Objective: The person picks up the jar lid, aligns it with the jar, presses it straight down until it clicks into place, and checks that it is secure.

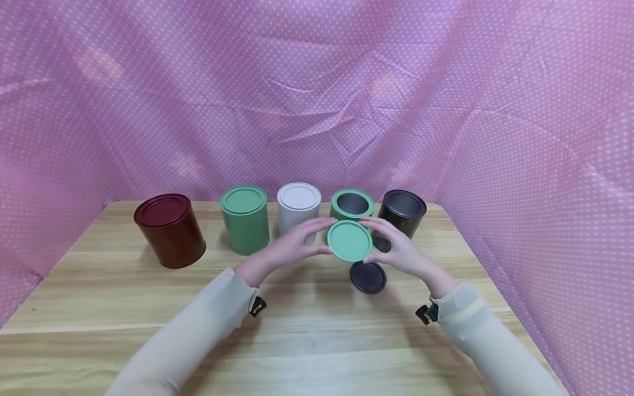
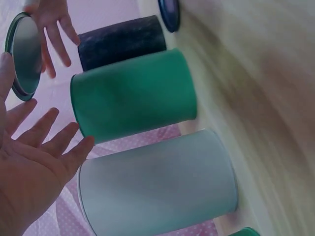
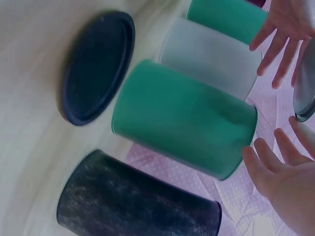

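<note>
A round green lid (image 1: 349, 241) is held up between both hands, in front of an uncovered green can (image 1: 352, 202). On its left edge, my left hand (image 1: 299, 239) grips it with thumb and fingertips; the other fingers are spread in the left wrist view. My right hand (image 1: 398, 247) holds the opposite edge the same way. The lid's grey underside (image 2: 27, 56) shows in the left wrist view. Beneath the lid, a black lid (image 1: 368, 278) lies on the table. An uncovered black can (image 1: 403, 209) stands beside the right hand, partly hidden by it.
Left of the uncovered green can stand a lidded white can (image 1: 299, 209), a lidded green can (image 1: 245, 223) and a lidded dark red can (image 1: 170, 234). The wooden table (image 1: 317, 352) is enclosed by a pink dotted cloth (image 1: 317, 110) at the back and sides.
</note>
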Tool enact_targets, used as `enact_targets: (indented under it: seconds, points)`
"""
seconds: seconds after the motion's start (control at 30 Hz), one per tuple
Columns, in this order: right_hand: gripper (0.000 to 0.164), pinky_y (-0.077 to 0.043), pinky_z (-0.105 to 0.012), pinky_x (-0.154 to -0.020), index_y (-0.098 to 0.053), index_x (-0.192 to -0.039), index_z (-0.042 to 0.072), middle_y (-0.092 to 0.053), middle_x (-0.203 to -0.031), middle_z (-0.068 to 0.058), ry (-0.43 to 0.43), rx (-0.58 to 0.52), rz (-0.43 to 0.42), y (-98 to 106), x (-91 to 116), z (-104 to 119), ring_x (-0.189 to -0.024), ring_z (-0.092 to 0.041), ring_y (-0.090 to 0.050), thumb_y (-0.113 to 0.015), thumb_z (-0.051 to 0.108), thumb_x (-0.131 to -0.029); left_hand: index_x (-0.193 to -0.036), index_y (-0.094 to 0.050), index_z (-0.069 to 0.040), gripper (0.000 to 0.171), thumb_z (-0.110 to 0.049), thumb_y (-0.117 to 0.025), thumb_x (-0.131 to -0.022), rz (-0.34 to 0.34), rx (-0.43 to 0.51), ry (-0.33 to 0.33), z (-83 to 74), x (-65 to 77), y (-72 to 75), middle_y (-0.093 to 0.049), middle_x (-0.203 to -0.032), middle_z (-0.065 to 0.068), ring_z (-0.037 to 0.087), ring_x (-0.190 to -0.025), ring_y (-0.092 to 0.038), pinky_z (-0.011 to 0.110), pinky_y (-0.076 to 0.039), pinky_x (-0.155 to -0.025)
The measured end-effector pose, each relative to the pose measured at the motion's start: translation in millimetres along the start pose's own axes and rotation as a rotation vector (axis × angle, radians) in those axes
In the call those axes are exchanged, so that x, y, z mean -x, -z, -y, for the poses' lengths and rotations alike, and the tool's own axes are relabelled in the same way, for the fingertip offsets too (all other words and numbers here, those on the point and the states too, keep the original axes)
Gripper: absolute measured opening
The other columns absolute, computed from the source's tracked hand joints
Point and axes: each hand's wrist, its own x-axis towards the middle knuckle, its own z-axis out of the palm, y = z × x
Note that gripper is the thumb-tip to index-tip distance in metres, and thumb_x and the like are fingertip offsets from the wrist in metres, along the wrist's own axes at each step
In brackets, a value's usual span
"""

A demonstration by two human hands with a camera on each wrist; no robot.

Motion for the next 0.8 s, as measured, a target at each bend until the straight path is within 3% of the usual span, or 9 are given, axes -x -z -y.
enact_targets:
  seconds: [0.13,0.43,0.8]
  points:
    - [0.075,-0.036,-0.055,-0.109,-0.047,-0.140,0.000,-0.039,-0.149,-0.019,-0.005,0.013,0.002,9.0,-3.5,-2.6,-0.133,-0.034,-0.041,-0.081,0.011,-0.074,-0.146,-0.042,-0.010,0.070,-0.029,-0.072,-0.086,-0.002,-0.030,-0.005,-1.1,-9.2,1.8,-0.040,-0.152,0.013,0.032,-0.142,-0.035,0.051,-0.032,-0.114]
    - [0.077,-0.023,-0.060,-0.115,-0.044,-0.143,0.002,-0.037,-0.150,-0.018,-0.032,0.069,0.042,30.1,-19.1,-2.6,-0.143,-0.038,-0.028,-0.080,0.015,-0.076,-0.147,-0.041,-0.007,0.069,-0.027,-0.071,-0.088,-0.008,-0.067,-0.018,-3.3,-26.1,10.8,-0.038,-0.152,0.016,0.033,-0.143,-0.033,0.049,-0.030,-0.116]
    - [0.077,-0.026,-0.056,-0.116,-0.039,-0.146,0.004,-0.037,-0.151,-0.018,-0.092,0.086,0.103,52.6,-42.6,-13.9,-0.142,-0.037,-0.031,-0.077,0.019,-0.081,-0.148,-0.038,-0.009,0.069,-0.034,-0.067,-0.091,0.078,-0.183,0.021,-10.8,-55.6,33.3,-0.035,-0.155,0.015,0.030,-0.144,-0.030,0.045,-0.025,-0.119]
